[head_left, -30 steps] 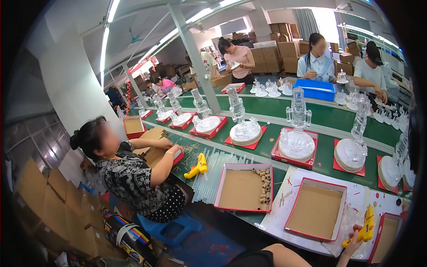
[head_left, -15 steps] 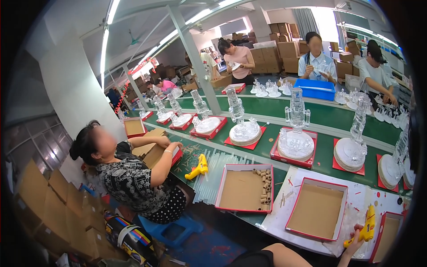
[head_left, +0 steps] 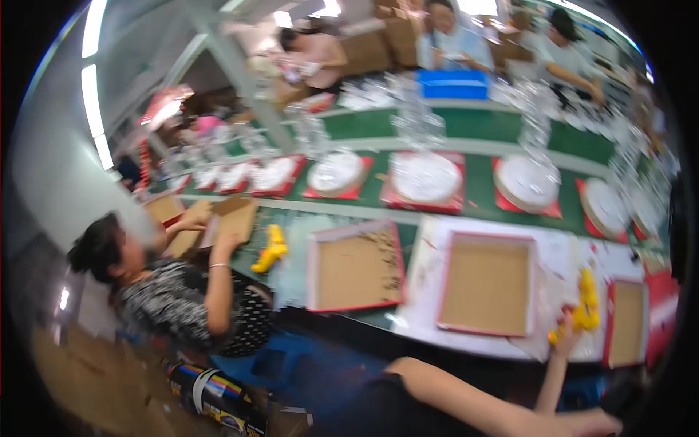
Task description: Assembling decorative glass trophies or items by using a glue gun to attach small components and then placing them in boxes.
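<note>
Glue gun (head_left: 585,309), yellow, light, rigid and hot-tipped, is clasped at its handle in the right hand's (head_left: 564,336) closed grip, just right of the empty tray (head_left: 486,282); no left hand is seen.

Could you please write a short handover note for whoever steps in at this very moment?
Right hand: at the lower end of the yellow tool on the table's right side; the grip is too blurred to judge.
Left hand: out of view.
Things: an empty red-rimmed tray lies straight ahead, and a narrower tray lies right of the tool. The left tray has small bits along its right edge.
Done: nothing shows in the middle tray.
Left: the middle and narrower trays are both bare.
</note>
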Action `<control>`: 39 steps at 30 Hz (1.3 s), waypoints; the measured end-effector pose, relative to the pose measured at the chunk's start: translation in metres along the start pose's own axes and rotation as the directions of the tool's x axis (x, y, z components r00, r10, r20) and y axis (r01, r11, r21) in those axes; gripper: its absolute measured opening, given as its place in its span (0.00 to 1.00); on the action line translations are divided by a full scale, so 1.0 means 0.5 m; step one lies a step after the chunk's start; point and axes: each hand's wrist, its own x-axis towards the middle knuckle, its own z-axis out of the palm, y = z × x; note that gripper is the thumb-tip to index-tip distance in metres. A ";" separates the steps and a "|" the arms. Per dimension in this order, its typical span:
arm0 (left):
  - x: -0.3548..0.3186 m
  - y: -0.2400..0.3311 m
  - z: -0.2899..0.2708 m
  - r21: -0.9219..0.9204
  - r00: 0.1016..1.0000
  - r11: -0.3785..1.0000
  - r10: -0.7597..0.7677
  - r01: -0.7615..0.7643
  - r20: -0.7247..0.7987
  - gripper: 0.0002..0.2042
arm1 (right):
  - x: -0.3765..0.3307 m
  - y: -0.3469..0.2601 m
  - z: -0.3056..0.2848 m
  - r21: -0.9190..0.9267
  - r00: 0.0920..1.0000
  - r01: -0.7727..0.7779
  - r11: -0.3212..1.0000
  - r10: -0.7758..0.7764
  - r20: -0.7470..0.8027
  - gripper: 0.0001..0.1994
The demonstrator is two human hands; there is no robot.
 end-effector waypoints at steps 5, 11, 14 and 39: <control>-0.212 -0.020 -0.210 0.884 0.800 0.391 0.427 0.257 -0.422 0.10 | -0.028 -0.068 0.074 -0.046 0.998 0.028 0.999 -0.025 0.065 0.12; -0.491 -0.036 -0.350 0.714 0.365 0.171 0.765 0.679 -0.531 0.11 | -0.041 -0.120 0.089 -0.019 0.994 0.073 0.997 -0.071 0.078 0.16; -0.522 -0.045 -0.377 0.654 0.330 0.279 0.686 0.703 -0.648 0.20 | -0.046 -0.134 0.080 0.030 0.996 0.066 0.997 -0.068 0.059 0.16; -0.518 -0.077 -0.412 0.602 0.372 0.226 0.607 0.766 -0.702 0.24 | -0.028 -0.125 0.062 -0.091 0.995 0.003 0.996 0.007 0.101 0.12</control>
